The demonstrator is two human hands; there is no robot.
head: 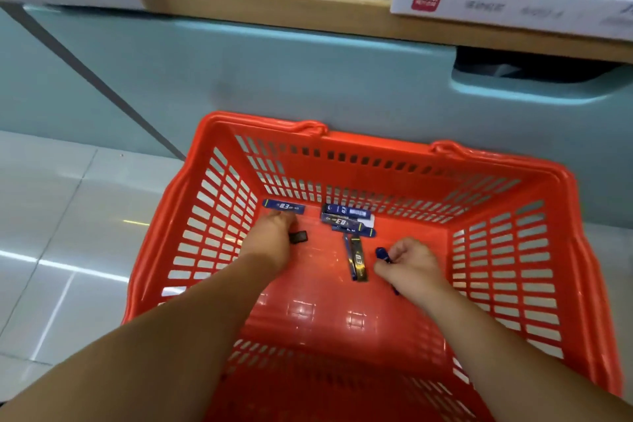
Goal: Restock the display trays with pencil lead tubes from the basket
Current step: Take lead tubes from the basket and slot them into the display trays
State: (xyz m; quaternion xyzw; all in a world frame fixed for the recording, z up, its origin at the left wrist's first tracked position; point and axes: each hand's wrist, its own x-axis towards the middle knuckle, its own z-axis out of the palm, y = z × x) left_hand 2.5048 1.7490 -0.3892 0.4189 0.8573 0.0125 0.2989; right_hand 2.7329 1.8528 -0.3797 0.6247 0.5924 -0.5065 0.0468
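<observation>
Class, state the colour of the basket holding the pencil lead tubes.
The basket is red-orange, shown best in the head view.

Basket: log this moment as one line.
stage: picking from basket | left hand: at lone tube, grip unclear | right hand: holds blue tubes | loose tubes: on basket floor

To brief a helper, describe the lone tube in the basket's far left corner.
Look in the orange basket below the shelf. A blue tube lies in its far left corner, just past the left hand. It lies alone; the other tubes heap mid-basket.
</observation>
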